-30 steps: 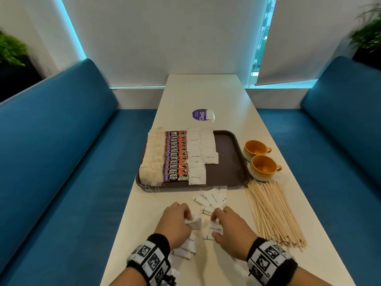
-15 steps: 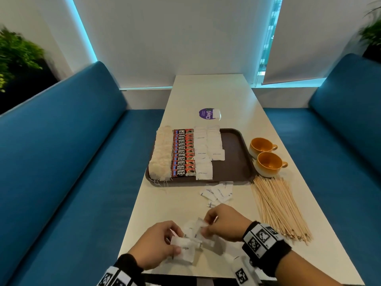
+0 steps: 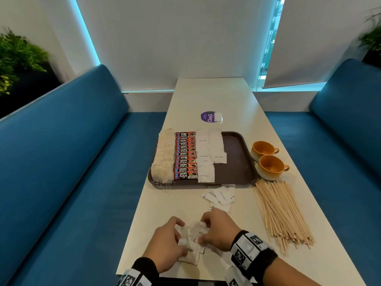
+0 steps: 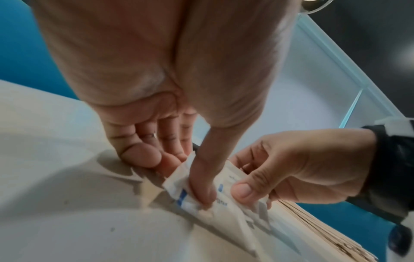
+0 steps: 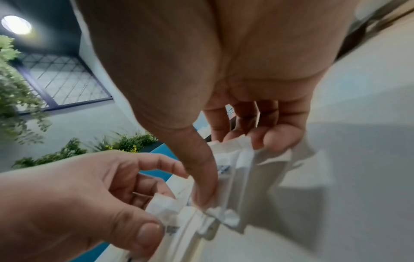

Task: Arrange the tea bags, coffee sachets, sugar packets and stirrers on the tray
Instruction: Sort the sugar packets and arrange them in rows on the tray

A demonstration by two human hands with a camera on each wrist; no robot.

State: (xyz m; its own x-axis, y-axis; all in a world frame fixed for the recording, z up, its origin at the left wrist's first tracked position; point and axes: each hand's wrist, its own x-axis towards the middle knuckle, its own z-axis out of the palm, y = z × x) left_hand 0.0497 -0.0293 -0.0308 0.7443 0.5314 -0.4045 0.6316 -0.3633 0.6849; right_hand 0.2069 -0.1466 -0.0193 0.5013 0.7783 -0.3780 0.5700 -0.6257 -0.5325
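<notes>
Head view shows my two hands low over the near end of the table (image 3: 185, 96), close together, knuckles up, wrists angled inward. My left hand (image 3: 168, 241) has its fingers curled, with the thumb pressing down on a bunch of white sugar packets (image 3: 192, 253) lying near the table's near edge. My right hand (image 3: 217, 229) is curled too, thumb and fingertips pinching the same bunch from the other side.

Left wrist view shows my left thumb (image 4: 202, 179) flat on a packet, with the other fingers tucked behind it. Right wrist view shows my right thumb (image 5: 201, 170) pinning the crumpled packets against curled fingers.

Farther up the table sits the brown tray (image 3: 237, 162). Along its left edge lies a row of tea bags (image 3: 162, 157), then coffee sachets (image 3: 185, 155), then two columns of sugar packets; its right part is bare. A few loose packets (image 3: 219, 196) lie just beside the tray's near edge. The wooden stirrers (image 3: 278, 213) are fanned by the table's right edge, below two orange cups (image 3: 268, 159).
</notes>
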